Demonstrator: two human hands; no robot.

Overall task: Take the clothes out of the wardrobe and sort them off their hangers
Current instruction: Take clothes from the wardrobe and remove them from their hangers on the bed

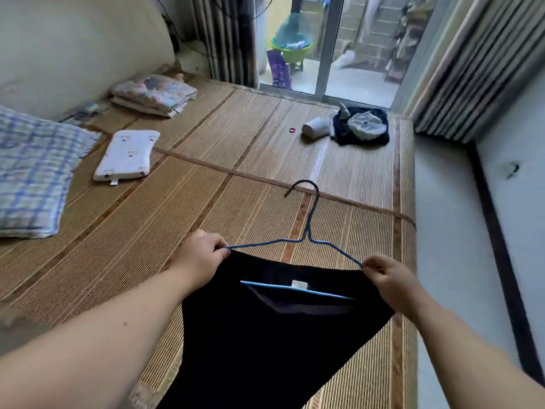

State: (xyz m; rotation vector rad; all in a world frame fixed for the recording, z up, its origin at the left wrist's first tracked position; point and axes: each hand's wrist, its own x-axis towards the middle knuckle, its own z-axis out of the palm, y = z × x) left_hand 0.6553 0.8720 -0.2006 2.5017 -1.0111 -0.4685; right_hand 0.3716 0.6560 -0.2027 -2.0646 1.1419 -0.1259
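Left hand: the left hand (201, 252) pinched the left end of the hanger (306, 237).
Right hand: the right hand (383, 276) pinched its right end.
Garment: the black garment (265, 343) hung on the hanger, above the mat (206, 160).

Black garment (265, 335) on blue hanger (306, 234) — tan striped mat (236, 143); blue-checked pillow (32, 172), white pillow (126, 154) — floral folded bedding (153, 94).

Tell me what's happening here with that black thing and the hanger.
A person holds a black garment on a blue wire hanger over a woven mat. The left hand and the right hand each pinch one end of the hanger at the garment's top edge. The garment is not yet off: the hanger's bottom bar sits inside it.
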